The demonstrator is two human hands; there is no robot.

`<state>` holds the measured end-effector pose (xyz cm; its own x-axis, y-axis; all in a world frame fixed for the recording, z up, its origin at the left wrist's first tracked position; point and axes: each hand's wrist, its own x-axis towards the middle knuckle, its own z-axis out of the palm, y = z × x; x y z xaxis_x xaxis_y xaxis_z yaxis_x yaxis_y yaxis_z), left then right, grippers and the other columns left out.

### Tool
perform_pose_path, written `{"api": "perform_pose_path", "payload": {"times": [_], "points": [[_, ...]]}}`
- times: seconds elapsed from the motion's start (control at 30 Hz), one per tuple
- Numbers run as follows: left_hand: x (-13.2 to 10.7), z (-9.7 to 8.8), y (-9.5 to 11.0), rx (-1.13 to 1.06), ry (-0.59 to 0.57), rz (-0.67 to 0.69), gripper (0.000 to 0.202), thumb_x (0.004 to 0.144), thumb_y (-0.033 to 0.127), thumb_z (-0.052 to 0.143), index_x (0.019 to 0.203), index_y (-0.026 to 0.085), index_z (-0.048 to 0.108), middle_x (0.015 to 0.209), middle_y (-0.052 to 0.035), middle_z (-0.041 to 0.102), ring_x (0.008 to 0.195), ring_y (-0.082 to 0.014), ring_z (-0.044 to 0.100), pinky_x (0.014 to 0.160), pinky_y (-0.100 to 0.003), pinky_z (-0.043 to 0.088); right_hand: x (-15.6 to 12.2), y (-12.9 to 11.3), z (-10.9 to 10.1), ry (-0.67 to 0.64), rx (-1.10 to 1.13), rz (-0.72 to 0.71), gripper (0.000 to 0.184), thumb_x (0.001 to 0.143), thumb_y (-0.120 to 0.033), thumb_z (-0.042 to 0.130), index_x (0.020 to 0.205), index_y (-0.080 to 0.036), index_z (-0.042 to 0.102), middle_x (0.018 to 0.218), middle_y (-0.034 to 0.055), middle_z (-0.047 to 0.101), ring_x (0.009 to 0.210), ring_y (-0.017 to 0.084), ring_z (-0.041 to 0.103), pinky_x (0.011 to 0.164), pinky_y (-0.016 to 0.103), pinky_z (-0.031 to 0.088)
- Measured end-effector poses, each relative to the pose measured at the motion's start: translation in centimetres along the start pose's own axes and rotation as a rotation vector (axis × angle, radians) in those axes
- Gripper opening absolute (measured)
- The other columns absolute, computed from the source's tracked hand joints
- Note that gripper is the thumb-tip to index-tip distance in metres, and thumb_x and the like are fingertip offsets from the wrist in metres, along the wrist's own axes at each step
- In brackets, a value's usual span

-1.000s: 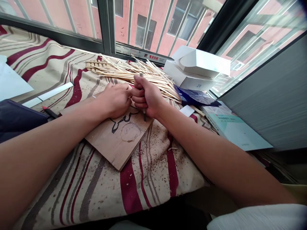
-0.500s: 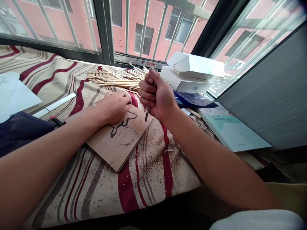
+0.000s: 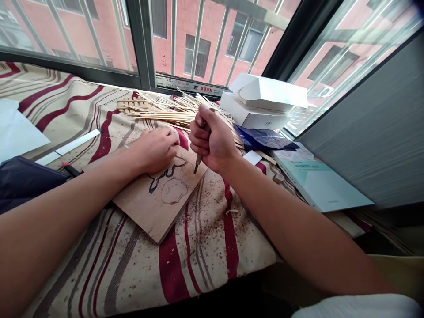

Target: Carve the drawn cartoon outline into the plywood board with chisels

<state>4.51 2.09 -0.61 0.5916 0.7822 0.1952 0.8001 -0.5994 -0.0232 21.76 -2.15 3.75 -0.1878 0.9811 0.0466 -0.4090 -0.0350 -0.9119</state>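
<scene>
A wooden board lies on a striped cloth, marked with dark carved shapes and a rough round outline. My left hand rests on the board's far part, its fingers curled over and their tips hidden. In a fist, my right hand grips a wood carving chisel with the blade pointing down. The blade's tip is at the board's right part, near the edge; whether it touches the wood I cannot tell. Wood crumbs are scattered over the cloth to the right of the board.
Thin wooden sticks are heaped by the window. White boxes, a dark blue packet and a book stand or lie to the right. Left are a dark blue pouch, a red-tipped pen and a white strip.
My right hand has come down and slightly left with the chisel, bringing its tip closer to the board. The left hand stays on the board. The whole view has shifted a little.
</scene>
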Motion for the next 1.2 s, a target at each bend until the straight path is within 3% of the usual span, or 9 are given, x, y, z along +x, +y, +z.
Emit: {"api": "perform_pose_path", "payload": {"times": [0.4, 0.93, 1.2], "points": [[-0.2, -0.5, 0.6, 0.008, -0.014, -0.058, 0.038, 0.095, 0.026, 0.041, 0.112, 0.02, 0.075, 0.12, -0.0147, 0.071, 0.113, -0.0337, 0.068, 0.093, -0.047, 0.051, 0.6, 1.1, 0.3, 0.088, -0.003, -0.003, 0.055, 0.099, -0.053, 0.071, 0.072, -0.026, 0.033, 0.054, -0.0117, 0.024, 0.044, 0.007, 0.014, 0.039, 0.023, 0.011], [-0.2, -0.8, 0.9, 0.009, -0.046, -0.055, 0.037, 0.093, 0.023, 0.042, 0.112, 0.019, 0.074, 0.118, -0.0163, 0.07, 0.114, -0.0358, 0.067, 0.094, -0.049, 0.05, 1.1, 1.7, 0.1, 0.038, -0.011, 0.023, 0.054, 0.1, -0.056, 0.069, 0.072, -0.026, 0.034, 0.055, -0.0114, 0.024, 0.044, 0.007, 0.014, 0.039, 0.023, 0.011], [-0.1, -0.6, 0.7, -0.009, -0.024, -0.045, 0.033, 0.092, 0.024, 0.043, 0.101, 0.019, 0.074, 0.114, -0.0161, 0.07, 0.112, -0.0363, 0.067, 0.093, -0.049, 0.05, 0.9, 1.8, 0.3, 0.046, 0.053, 0.016, 0.054, 0.102, -0.057, 0.066, 0.073, -0.026, 0.031, 0.055, -0.0118, 0.021, 0.043, 0.007, 0.011, 0.039, 0.023, 0.008]]}}
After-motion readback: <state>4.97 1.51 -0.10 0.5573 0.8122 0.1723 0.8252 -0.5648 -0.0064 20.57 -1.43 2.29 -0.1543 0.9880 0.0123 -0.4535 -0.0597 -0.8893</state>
